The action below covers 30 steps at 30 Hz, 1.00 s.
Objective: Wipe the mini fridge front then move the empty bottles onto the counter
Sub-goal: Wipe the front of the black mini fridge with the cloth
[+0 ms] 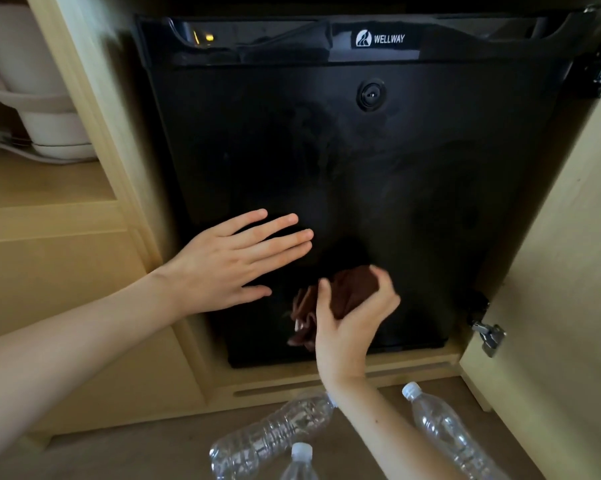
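A black mini fridge (344, 161) with a WELLWAY label and a round lock fills the cabinet opening. My left hand (233, 261) lies flat with straight fingers against the lower left of its door. My right hand (351, 317) grips a bunched brown cloth (330, 299) against the lower middle of the door. Three clear plastic bottles with white caps are on the floor below: one lying on its side (275, 434), one to the right (448, 434), and one upright at the bottom edge (301, 462), partly cut off.
The open cabinet door (548, 306) with metal hinges stands at the right. A wooden shelf at the left holds a white kettle (39, 84) on its base. Wooden drawer fronts (56, 289) lie left of the fridge.
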Tool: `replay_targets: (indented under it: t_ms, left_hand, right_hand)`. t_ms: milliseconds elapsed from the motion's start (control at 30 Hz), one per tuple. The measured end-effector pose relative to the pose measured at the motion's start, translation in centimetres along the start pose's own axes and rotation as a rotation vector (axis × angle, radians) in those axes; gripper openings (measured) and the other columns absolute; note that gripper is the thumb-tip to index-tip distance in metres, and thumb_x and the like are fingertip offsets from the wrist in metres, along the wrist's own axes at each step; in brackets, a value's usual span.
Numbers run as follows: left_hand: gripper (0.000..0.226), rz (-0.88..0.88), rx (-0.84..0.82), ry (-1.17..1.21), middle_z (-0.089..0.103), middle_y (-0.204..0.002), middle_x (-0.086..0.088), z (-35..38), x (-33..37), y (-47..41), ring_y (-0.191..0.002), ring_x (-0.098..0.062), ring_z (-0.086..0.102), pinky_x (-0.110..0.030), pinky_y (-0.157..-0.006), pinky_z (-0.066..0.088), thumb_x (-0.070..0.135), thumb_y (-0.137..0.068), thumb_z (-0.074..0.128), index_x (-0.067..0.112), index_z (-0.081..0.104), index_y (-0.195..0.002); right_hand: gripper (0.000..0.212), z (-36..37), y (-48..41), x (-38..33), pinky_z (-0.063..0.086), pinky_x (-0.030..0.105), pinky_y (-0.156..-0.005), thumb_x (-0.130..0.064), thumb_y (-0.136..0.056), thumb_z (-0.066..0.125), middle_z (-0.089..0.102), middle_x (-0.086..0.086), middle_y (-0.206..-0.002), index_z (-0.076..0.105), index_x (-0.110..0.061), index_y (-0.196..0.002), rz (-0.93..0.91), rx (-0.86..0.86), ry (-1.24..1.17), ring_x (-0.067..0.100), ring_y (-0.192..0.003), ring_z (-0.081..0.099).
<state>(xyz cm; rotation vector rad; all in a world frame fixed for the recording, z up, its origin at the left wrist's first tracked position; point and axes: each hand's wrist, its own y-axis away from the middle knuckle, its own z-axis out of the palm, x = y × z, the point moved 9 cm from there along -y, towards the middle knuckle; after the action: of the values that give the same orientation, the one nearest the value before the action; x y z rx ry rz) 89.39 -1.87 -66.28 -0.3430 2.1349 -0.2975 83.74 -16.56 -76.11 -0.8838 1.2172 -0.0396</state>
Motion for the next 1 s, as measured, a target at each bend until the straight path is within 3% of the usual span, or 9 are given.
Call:
replay_targets:
  t_ms: [100, 200, 267, 367, 467, 567, 733, 833, 1000]
  left_hand:
    - [0.089, -0.005, 0.007, -0.011, 0.010, -0.166, -0.005, -0.4, -0.2, 0.1, -0.153, -0.024, 0.005, -0.041, -0.125, 0.001, 0.052, -0.091, 0.058, 0.013, 0.016, -0.159]
    - [0.090, -0.040, 0.021, -0.003, 0.010, -0.166, -0.006, -1.1, -1.1, 0.2, -0.154, -0.024, 0.005, -0.043, -0.126, 0.000, 0.052, -0.090, 0.059, 0.013, 0.015, -0.159]
    - [0.092, -0.072, 0.017, 0.006, 0.009, -0.167, -0.005, -1.1, -1.6, 0.3, -0.154, -0.023, 0.004, -0.044, -0.126, -0.001, 0.052, -0.089, 0.060, 0.014, 0.014, -0.159]
    - [0.094, -0.087, 0.015, 0.022, 0.007, -0.167, -0.003, -1.0, -1.5, 0.4, -0.154, -0.022, 0.002, -0.043, -0.125, -0.003, 0.052, -0.087, 0.063, 0.016, 0.014, -0.159]
    - [0.096, -0.085, 0.018, 0.057, 0.007, -0.166, -0.002, -1.0, -1.6, 0.2, -0.154, -0.021, 0.000, -0.042, -0.125, -0.005, 0.050, -0.084, 0.065, 0.017, 0.015, -0.159]
    - [0.097, -0.083, 0.025, 0.073, 0.007, -0.166, -0.002, -1.1, -1.7, 0.3, -0.154, -0.021, 0.001, -0.042, -0.125, -0.005, 0.049, -0.083, 0.067, 0.017, 0.015, -0.159]
    - [0.100, -0.063, 0.012, 0.078, 0.009, -0.165, -0.004, -1.6, -1.7, 0.4, -0.154, -0.024, 0.004, -0.043, -0.125, -0.003, 0.047, -0.082, 0.071, 0.015, 0.016, -0.159]
    - [0.102, -0.043, -0.001, 0.080, 0.014, -0.165, -0.006, -1.9, -1.6, 0.4, -0.153, -0.025, 0.007, -0.044, -0.124, -0.001, 0.046, -0.080, 0.075, 0.014, 0.018, -0.158]
    - [0.102, -0.030, -0.014, 0.078, 0.015, -0.165, -0.005, -1.9, -1.6, 0.5, -0.153, -0.025, 0.006, -0.044, -0.124, -0.002, 0.045, -0.080, 0.074, 0.014, 0.017, -0.158]
  right_hand:
    - [0.065, 0.1, 4.5, 3.8, 0.042, 0.011, -0.093, -0.015, -0.086, 0.078, 0.035, 0.002, -0.117, 0.035, -0.022, -0.134, 0.055, -0.143, 0.105, -0.009, -0.112, 0.042]
    - [0.064, 0.0, 6.2, 5.7, 0.038, 0.001, -0.090, -0.010, -0.085, 0.079, 0.036, 0.001, -0.116, 0.037, -0.024, -0.131, 0.115, -0.217, 0.093, -0.011, -0.110, 0.043]
    - [0.062, 0.1, 5.1, 4.4, 0.039, 0.001, -0.087, -0.013, -0.085, 0.079, 0.037, -0.006, -0.115, 0.038, -0.026, -0.130, 0.134, -0.166, 0.023, -0.008, -0.109, 0.046]
    - [0.059, 1.1, 1.5, -0.6, 0.038, 0.002, -0.090, -0.020, -0.085, 0.078, 0.036, -0.016, -0.119, 0.043, -0.018, -0.132, -0.003, -0.050, -0.074, -0.008, -0.111, 0.047]
    - [0.061, 2.6, -1.0, -3.7, 0.045, 0.007, -0.088, -0.027, -0.086, 0.077, 0.033, -0.025, -0.122, 0.040, -0.022, -0.135, -0.051, -0.025, -0.123, -0.003, -0.113, 0.048]
    - [0.063, 2.9, 0.0, -3.2, 0.045, 0.011, -0.091, -0.023, -0.086, 0.079, 0.033, -0.013, -0.115, 0.039, -0.019, -0.135, -0.083, -0.050, -0.058, -0.002, -0.111, 0.047]
    - [0.068, 2.0, 4.8, 0.7, 0.038, 0.005, -0.093, -0.005, -0.079, 0.082, 0.038, 0.010, -0.114, 0.039, -0.014, -0.130, -0.137, -0.149, 0.119, 0.006, -0.100, 0.043]
    - [0.067, 1.7, 5.6, 2.1, 0.046, 0.018, -0.089, -0.004, -0.080, 0.082, 0.038, 0.009, -0.115, 0.038, -0.023, -0.128, -0.046, -0.206, 0.098, 0.006, -0.098, 0.046]
    - [0.060, 3.1, 3.0, -1.6, 0.041, 0.004, -0.089, -0.023, -0.086, 0.077, 0.034, -0.004, -0.118, 0.040, -0.020, -0.133, -0.075, -0.129, 0.014, -0.005, -0.107, 0.047]
